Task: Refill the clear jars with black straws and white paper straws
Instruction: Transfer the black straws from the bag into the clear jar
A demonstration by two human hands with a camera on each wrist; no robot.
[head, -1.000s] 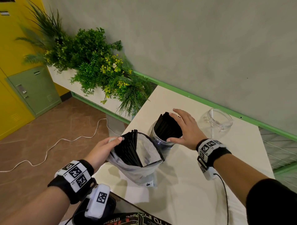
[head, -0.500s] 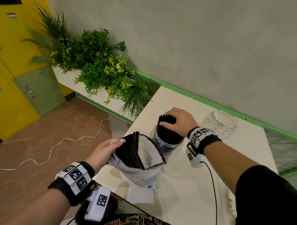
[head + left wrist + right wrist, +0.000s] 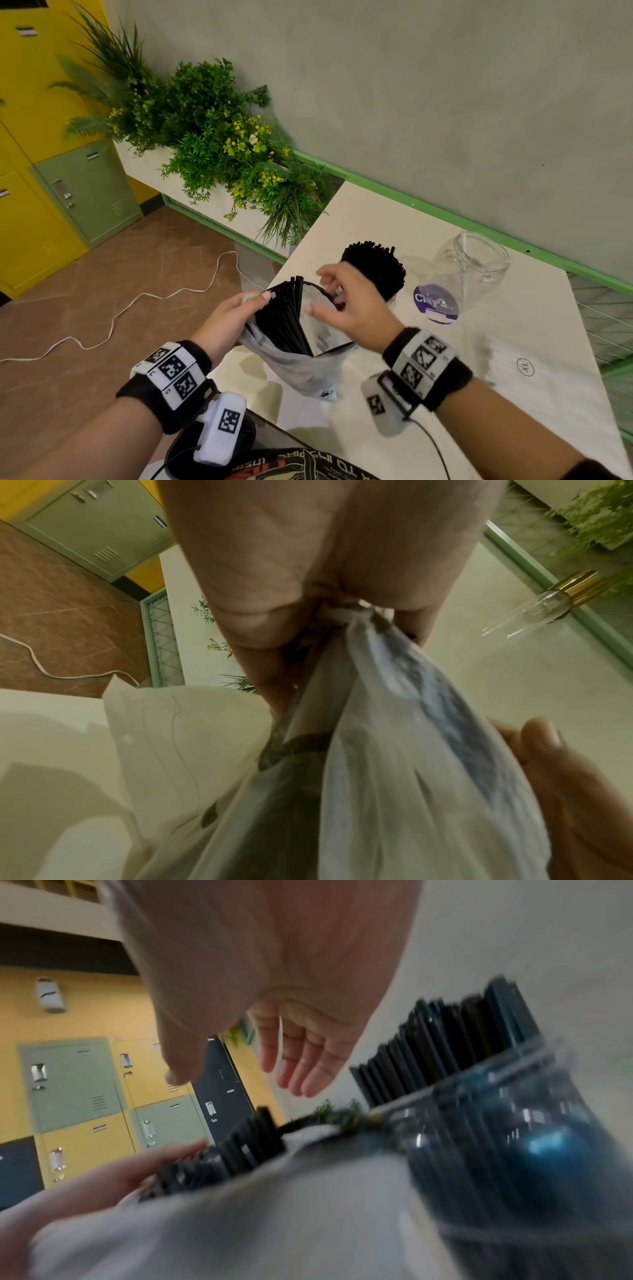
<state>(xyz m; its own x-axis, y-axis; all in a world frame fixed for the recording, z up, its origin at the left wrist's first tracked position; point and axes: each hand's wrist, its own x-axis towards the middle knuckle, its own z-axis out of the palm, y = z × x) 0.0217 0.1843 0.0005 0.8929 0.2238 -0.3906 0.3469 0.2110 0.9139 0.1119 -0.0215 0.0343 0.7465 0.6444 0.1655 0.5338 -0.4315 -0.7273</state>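
Fingers of the left hand are pinched on the bag rim; the right hand is held slack, empty, over its black straws. One jar is packed (near full); the second jar is unfilled, white paper straws untouched.

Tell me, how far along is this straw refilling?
Roughly halfway. One jar already stands packed with black straws. The left hand holds open a plastic bag with more black straws, and the open right hand reaches over its mouth. The second jar is still empty; the white paper straws lie untouched on the table.
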